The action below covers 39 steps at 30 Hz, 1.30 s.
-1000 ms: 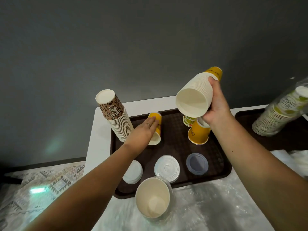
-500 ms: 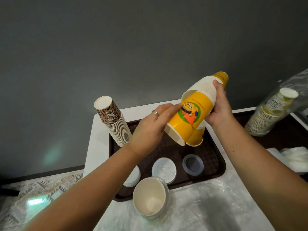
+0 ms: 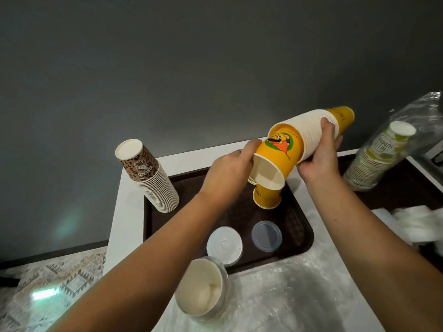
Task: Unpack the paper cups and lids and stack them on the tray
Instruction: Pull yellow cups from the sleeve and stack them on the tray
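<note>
Head view: a second ago the left hand (image 3: 227, 173) rested on a single yellow paper cup lying on the dark brown plastic tray (image 3: 304, 238). Now it grips that cup (image 3: 275, 159), pushing it into the tilted stack of yellow paper cups (image 3: 314, 133) above the tray, so nesting is nearly done. The right hand (image 3: 321, 154) is curled round the stack.

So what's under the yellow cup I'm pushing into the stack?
Below the yellow cup another yellow cup stands upside down on the brown tray. A greenish cup barely shows; the rest is covered.
</note>
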Each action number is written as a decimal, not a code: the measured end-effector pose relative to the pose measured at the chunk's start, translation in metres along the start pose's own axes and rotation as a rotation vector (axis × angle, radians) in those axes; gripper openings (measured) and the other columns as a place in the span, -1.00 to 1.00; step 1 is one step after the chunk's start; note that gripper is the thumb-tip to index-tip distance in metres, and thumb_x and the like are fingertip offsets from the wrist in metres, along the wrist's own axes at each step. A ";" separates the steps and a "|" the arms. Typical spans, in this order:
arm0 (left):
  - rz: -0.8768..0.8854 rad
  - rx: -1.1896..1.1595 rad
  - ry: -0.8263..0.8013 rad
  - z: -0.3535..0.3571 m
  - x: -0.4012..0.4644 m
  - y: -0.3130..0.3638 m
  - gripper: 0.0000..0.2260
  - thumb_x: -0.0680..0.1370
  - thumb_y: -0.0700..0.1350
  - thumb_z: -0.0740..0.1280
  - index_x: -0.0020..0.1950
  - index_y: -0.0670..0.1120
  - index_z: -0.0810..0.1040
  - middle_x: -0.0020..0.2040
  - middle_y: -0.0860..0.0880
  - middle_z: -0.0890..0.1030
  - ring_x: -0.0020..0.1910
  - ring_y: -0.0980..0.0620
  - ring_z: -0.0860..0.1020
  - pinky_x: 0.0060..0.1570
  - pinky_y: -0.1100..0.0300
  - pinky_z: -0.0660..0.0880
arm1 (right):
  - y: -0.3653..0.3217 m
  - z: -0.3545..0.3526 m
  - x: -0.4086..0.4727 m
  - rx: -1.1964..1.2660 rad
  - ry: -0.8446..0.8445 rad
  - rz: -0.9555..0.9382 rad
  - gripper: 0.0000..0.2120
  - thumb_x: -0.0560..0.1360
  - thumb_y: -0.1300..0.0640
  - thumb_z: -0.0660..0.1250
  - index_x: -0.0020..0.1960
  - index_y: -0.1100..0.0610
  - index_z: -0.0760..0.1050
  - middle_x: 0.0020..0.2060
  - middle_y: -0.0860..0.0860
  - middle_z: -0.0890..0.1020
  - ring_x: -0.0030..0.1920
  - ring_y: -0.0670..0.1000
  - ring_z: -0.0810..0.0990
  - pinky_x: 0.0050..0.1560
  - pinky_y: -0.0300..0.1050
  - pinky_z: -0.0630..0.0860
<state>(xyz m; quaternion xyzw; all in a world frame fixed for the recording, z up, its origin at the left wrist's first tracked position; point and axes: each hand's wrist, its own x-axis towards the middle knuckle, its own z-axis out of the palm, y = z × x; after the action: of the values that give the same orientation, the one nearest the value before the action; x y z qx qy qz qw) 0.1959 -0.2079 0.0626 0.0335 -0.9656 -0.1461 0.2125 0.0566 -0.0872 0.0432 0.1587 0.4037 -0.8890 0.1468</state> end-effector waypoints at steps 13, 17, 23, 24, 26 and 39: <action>-0.684 -0.997 -0.383 0.034 0.051 0.029 -0.35 0.53 0.31 0.09 0.47 -0.08 0.28 0.44 -0.05 0.36 0.38 -0.06 0.37 0.40 -0.04 0.27 | 0.001 -0.009 0.007 -0.378 -0.003 -0.494 -0.13 0.47 0.05 0.40 0.53 -0.10 -0.13 0.46 0.03 0.23 0.24 0.02 0.49 0.13 0.12 0.57; -0.548 -0.801 -0.458 0.050 0.057 0.018 -0.39 0.46 0.25 0.29 0.33 -0.17 0.43 0.26 -0.10 0.55 0.22 -0.08 0.52 0.28 -0.07 0.41 | 0.002 -0.016 0.013 -0.600 -0.081 -0.732 -0.07 0.43 0.01 0.44 0.54 0.05 -0.14 0.50 0.06 0.13 0.36 0.02 0.39 0.24 0.10 0.50; -0.407 -0.547 -0.525 0.063 0.056 0.001 -0.44 0.41 -0.09 0.50 0.34 -0.15 0.38 0.24 -0.10 0.53 0.17 -0.06 0.50 0.17 0.06 0.47 | 0.024 -0.032 0.020 -0.828 -0.298 -0.813 -0.03 0.37 0.02 0.48 0.52 0.05 -0.13 0.47 -0.07 0.12 0.44 -0.04 0.26 0.39 -0.11 0.32; -0.422 -0.533 -0.529 0.068 0.054 -0.004 -0.40 0.38 -0.11 0.53 0.34 -0.15 0.37 0.24 -0.09 0.53 0.18 -0.06 0.50 0.18 0.02 0.47 | 0.030 -0.035 0.018 -0.861 -0.333 -0.804 -0.02 0.36 0.01 0.49 0.51 0.02 -0.13 0.45 -0.15 0.12 0.43 -0.07 0.25 0.37 -0.22 0.31; -0.442 -0.558 -0.550 0.073 0.046 -0.010 -0.33 0.35 -0.13 0.55 0.37 -0.13 0.33 0.27 -0.08 0.51 0.21 -0.06 0.49 0.21 -0.02 0.47 | 0.042 -0.040 0.016 -0.902 -0.361 -0.792 -0.02 0.35 -0.01 0.50 0.49 -0.03 -0.13 0.41 -0.25 0.12 0.41 -0.06 0.27 0.29 -0.33 0.33; -0.411 -0.675 -0.449 0.070 0.022 -0.027 -0.24 0.40 -0.15 0.51 0.46 -0.05 0.12 0.38 -0.04 0.37 0.32 -0.03 0.41 0.19 0.13 0.45 | 0.066 -0.031 0.001 -0.961 -0.282 -0.857 -0.09 0.36 -0.04 0.49 0.49 0.08 -0.02 0.44 0.11 0.23 0.32 -0.12 0.27 0.09 -0.63 0.27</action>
<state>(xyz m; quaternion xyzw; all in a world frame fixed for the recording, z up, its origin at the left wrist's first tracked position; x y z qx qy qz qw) 0.1466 -0.2184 0.0030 0.1210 -0.8593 -0.4955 -0.0367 0.0865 -0.1055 -0.0214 -0.2171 0.7602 -0.6017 -0.1141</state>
